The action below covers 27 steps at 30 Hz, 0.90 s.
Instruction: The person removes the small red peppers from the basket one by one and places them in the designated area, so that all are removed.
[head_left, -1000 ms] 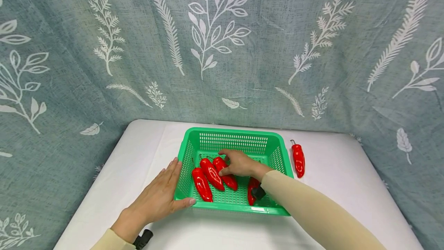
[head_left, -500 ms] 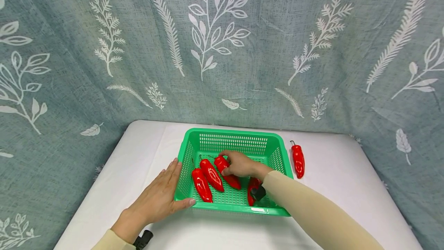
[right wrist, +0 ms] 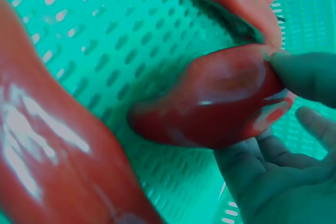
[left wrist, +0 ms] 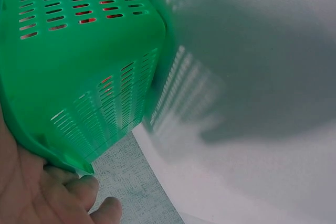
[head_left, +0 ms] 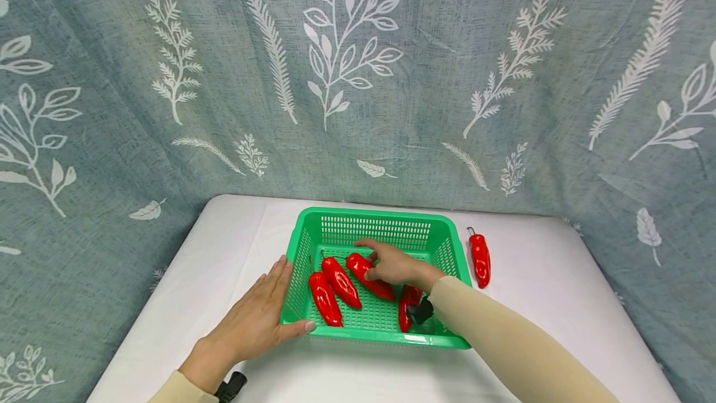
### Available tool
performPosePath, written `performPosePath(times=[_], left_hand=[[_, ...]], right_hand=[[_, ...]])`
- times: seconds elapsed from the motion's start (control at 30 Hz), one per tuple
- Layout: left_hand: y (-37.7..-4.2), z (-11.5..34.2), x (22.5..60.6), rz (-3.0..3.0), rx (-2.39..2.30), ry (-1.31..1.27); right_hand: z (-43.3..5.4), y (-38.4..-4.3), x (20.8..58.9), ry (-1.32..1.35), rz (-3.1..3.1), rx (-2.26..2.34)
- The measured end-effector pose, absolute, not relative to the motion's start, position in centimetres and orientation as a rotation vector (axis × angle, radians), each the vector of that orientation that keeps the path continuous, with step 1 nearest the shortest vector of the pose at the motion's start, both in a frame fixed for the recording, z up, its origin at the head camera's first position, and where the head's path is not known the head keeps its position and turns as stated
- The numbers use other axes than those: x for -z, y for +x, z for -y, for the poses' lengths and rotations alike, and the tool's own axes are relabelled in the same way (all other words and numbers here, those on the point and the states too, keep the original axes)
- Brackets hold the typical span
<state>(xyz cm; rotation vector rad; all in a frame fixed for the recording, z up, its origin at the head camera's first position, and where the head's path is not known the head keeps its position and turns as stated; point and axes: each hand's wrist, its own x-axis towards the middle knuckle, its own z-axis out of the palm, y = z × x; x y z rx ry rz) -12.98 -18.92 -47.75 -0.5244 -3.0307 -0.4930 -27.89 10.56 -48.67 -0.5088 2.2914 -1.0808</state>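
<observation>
In the head view, a table [head_left: 335, 375] under a smooth white covering carries a green slotted plastic basket [head_left: 380, 334], and a grey-green curtain [head_left: 419, 67] printed with white leaf sprigs closes off the space behind the basket and to both sides of it; inside the basket, right of two red chili peppers [head_left: 340, 282] [head_left: 325, 299] lying in its left half, is the gripped chili pepper [head_left: 373, 286], its long axis running diagonally, stem end towards the basket's far left corner and narrow tip towards its near right corner. The right hand [head_left: 394, 266] reaches in over the basket's right side, thumb and fingers bent in a loose pinch on that pepper, while a black wrist camera [head_left: 421, 311] partly covers a fourth chili pepper [head_left: 407, 313] near the basket's right wall. Outside the basket, just beside its right wall, a loose chili pepper [head_left: 480, 260] lies with its stem pointing away from the person. The left hand [head_left: 254, 316] rests spread at the basket's left side, fingers almost straight along the rim, thumb over the near left corner, with nothing pinched. In the left wrist view, the basket's outer walls show red through their slots, its shadow falls on the white table, and the left hand's fingertips lie against its rim. In the right wrist view, the thumb and fingers hold the gripped chili pepper from opposite sides near its broad end, the tapered tip pointing away from the hand, above the basket's perforated floor [right wrist: 100, 51]
</observation>
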Motion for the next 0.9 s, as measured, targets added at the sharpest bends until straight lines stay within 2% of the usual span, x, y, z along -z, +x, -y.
performPosePath(times=[0.9], left_hand=[[-13.0,18.9,47.8,3.03,0.523,-0.533]], right_hand=[[-12.1,-28.0,47.7,-0.509,-2.029,1.434]])
